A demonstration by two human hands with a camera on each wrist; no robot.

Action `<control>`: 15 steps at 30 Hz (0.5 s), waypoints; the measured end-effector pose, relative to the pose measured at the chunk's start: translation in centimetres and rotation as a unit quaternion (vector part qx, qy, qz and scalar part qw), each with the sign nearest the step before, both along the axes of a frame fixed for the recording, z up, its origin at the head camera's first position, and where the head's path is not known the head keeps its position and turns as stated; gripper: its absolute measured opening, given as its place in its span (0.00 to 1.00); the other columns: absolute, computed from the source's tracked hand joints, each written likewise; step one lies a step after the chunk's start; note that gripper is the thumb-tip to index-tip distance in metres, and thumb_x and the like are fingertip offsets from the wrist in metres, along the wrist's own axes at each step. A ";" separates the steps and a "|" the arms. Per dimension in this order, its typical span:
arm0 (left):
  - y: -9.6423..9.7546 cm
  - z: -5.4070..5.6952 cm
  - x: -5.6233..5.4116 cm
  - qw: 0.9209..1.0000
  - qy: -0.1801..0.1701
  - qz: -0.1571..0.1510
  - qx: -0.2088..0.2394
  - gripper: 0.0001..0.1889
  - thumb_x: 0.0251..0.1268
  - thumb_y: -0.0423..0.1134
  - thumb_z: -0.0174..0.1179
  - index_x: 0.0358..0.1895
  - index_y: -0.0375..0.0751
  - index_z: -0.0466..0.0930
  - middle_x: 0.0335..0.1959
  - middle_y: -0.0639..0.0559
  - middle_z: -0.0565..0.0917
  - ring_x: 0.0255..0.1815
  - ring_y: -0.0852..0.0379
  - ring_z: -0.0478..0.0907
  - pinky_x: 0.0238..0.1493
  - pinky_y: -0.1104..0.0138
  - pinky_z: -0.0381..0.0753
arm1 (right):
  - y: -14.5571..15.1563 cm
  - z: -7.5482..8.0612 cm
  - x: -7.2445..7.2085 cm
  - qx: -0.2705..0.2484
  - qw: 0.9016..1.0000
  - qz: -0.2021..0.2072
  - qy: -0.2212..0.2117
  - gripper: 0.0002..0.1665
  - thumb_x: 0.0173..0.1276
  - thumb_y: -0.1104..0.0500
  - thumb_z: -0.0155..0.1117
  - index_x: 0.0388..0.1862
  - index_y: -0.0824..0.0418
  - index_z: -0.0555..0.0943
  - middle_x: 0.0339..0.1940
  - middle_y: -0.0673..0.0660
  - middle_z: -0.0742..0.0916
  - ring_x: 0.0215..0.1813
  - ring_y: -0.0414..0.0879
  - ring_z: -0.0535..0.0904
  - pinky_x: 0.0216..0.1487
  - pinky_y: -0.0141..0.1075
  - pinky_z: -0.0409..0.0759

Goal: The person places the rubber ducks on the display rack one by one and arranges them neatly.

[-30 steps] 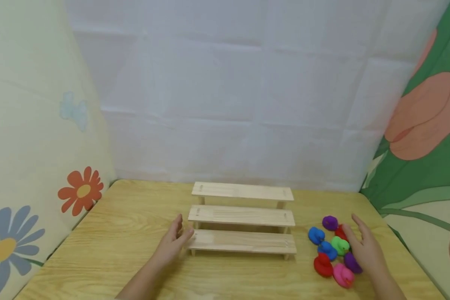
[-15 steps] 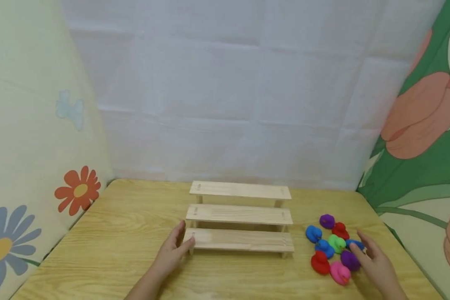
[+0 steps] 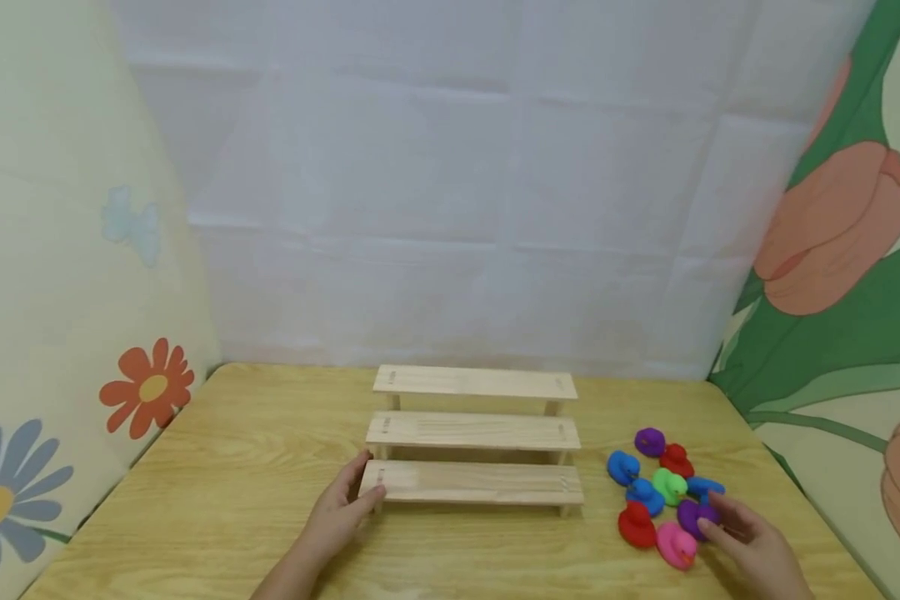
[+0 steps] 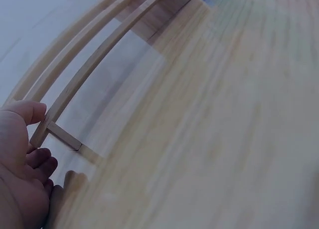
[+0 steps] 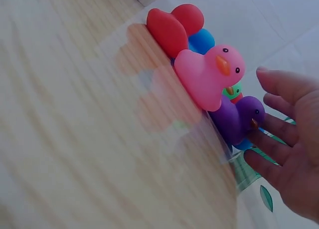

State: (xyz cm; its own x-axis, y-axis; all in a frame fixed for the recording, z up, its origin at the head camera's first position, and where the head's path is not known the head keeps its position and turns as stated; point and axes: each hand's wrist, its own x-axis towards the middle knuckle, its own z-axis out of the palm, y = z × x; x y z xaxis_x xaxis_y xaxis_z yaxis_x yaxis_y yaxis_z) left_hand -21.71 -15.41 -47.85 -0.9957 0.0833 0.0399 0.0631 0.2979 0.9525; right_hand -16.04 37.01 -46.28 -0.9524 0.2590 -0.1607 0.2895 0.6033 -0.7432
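Note:
A light wooden three-step display stand (image 3: 472, 483) sits mid-table in the head view. My left hand (image 3: 339, 510) holds the left end of its lowest step, thumb at the front corner and fingers behind. In the left wrist view the thumb (image 4: 35, 112) touches the board's end, with the other fingers curled beneath. At the right, my right hand (image 3: 757, 550) is spread beside a purple rubber duck (image 3: 696, 520). In the right wrist view its fingers (image 5: 271, 146) reach past that purple duck, the thumb apart from it. A pink duck (image 3: 677, 546) stands in front.
Several more rubber ducks cluster there: a red one (image 3: 637, 525), a green one (image 3: 670, 486), blue ones including this duck (image 3: 623, 467), and another purple one (image 3: 650, 442). A white cloth (image 3: 450, 208) hangs behind the wood-grain table (image 3: 270, 433); flower-printed cloths flank it.
My right hand has drawn nearer the front, from the back ducks to the front purple one, uncovering a red and a blue duck. My left hand has closed in on the stand's end.

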 end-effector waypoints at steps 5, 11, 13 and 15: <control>-0.1 -0.1 -0.1 1.000 -0.005 0.008 -0.006 0.36 0.69 0.38 0.59 0.74 0.28 0.54 0.75 0.32 0.60 0.77 0.39 0.56 0.73 0.51 0.56 | 0.3 -0.3 0.1 0.002 1.000 0.012 0.002 0.43 0.70 0.46 0.62 0.72 0.71 0.62 0.72 0.73 0.68 0.67 0.68 0.71 0.59 0.48 0.80; -0.1 -0.3 -0.2 1.000 0.000 0.010 -0.009 0.35 0.69 0.37 0.59 0.74 0.27 0.55 0.74 0.31 0.61 0.76 0.39 0.57 0.73 0.51 0.56 | 0.4 -0.4 0.1 0.025 1.000 0.016 0.005 0.38 0.70 0.50 0.63 0.70 0.71 0.66 0.69 0.73 0.72 0.64 0.68 0.74 0.58 0.49 0.80; -0.1 -0.3 -0.1 1.000 0.005 0.010 -0.010 0.35 0.69 0.36 0.59 0.74 0.26 0.55 0.73 0.30 0.61 0.76 0.38 0.58 0.73 0.51 0.57 | 0.4 -0.5 0.0 0.032 0.999 0.018 0.006 0.39 0.69 0.47 0.64 0.70 0.70 0.67 0.69 0.73 0.73 0.64 0.68 0.74 0.59 0.52 0.79; -0.1 -0.3 -0.1 1.000 0.006 0.011 -0.012 0.35 0.69 0.37 0.59 0.73 0.27 0.55 0.73 0.30 0.62 0.75 0.38 0.59 0.73 0.53 0.59 | 0.4 -0.7 0.0 0.046 0.999 0.020 0.009 0.41 0.69 0.45 0.64 0.69 0.70 0.67 0.68 0.74 0.73 0.63 0.68 0.74 0.60 0.54 0.77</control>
